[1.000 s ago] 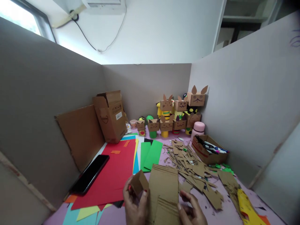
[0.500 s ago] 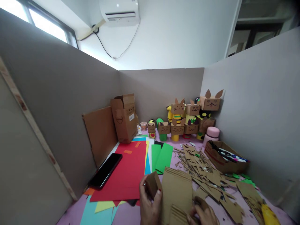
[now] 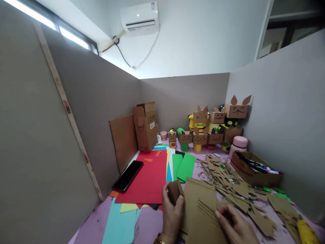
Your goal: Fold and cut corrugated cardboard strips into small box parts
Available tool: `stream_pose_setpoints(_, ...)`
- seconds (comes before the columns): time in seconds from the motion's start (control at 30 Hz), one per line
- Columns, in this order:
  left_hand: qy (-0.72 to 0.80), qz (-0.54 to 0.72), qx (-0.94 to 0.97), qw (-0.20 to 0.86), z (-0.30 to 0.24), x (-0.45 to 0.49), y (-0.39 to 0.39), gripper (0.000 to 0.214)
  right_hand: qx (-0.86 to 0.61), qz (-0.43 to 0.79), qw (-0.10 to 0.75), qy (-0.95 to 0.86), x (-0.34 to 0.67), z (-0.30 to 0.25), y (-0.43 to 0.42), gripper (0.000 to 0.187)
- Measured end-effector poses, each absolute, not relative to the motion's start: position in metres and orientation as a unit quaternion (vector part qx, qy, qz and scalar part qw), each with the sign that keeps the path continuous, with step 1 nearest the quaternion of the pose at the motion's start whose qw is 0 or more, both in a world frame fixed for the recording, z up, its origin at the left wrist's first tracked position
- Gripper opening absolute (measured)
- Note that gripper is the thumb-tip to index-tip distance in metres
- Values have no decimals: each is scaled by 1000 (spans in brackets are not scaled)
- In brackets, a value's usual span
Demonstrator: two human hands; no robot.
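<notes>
My left hand [image 3: 172,211] is closed around a small folded cardboard box [image 3: 175,190], its thumb pressed on the near side. Just right of it lies a larger brown cardboard sheet [image 3: 199,189] with ridged lines near its top. Overlapping that sheet from the front is a second cardboard piece [image 3: 208,225], also ridged along its upper edge. My right hand [image 3: 236,222] pinches this front piece at its right edge between thumb and fingers. Part of the lower sheet is hidden beneath it.
Cardboard scraps [image 3: 233,186] spread to the right, before an open box of pens and scissors [image 3: 254,173]. Red paper [image 3: 152,176], green paper [image 3: 186,166] and a phone [image 3: 128,176] lie left and ahead. Several cardboard animal figures [image 3: 200,137] and a pink flask [image 3: 238,145] stand behind.
My right hand has raised the front cardboard piece, so it covers more of the sheet behind. My left hand keeps its hold on the small box. The view has turned slightly left.
</notes>
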State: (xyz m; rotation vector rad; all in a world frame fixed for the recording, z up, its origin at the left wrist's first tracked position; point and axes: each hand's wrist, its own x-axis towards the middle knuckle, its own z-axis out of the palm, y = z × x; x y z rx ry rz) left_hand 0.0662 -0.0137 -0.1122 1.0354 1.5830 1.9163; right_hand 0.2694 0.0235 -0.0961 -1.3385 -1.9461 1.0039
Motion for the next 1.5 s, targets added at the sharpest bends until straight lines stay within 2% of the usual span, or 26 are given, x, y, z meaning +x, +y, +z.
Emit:
stream_pose_setpoints(0.1,578,693,374,217,-111,66,-14,54,-499,324,308,-742,264,-67,31,38)
stream_pose_setpoints(0.2,584,686,379,213,-109,66,-15,53,-491,290,322,-756,254,-48,40,26)
stream_pose_setpoints(0.33,596,680,380,197,-104,61,-15,50,-475,309,343,-749,247,-44,54,19)
stream_pose_setpoints(0.47,615,674,375,164,-99,48,-11,50,-475,369,410,-686,254,-52,70,22)
stream_pose_setpoints(0.7,686,582,433,55,-92,33,-3,56,-477,482,612,-406,287,-81,95,42)
stream_pose_setpoints(0.8,702,541,462,28,-92,34,-1,59,-471,502,649,-324,294,-92,97,45)
stream_pose_setpoints(1.0,712,510,482,-30,-99,27,2,65,-442,533,658,-296,284,-94,93,45)
stream_pose_setpoints(1.17,728,445,477,-212,-95,26,1,68,-433,526,665,-305,274,-94,91,40)
stream_pose_setpoints(1.3,714,416,487,-283,-89,41,-7,64,-444,525,653,-319,271,-97,91,41)
stream_pose_setpoints(1.4,639,401,599,-270,-88,58,-17,67,-451,520,641,-341,268,-98,89,40)
stream_pose_setpoints(1.5,546,294,772,-139,-89,76,-25,80,-455,523,619,-368,264,-99,87,44)
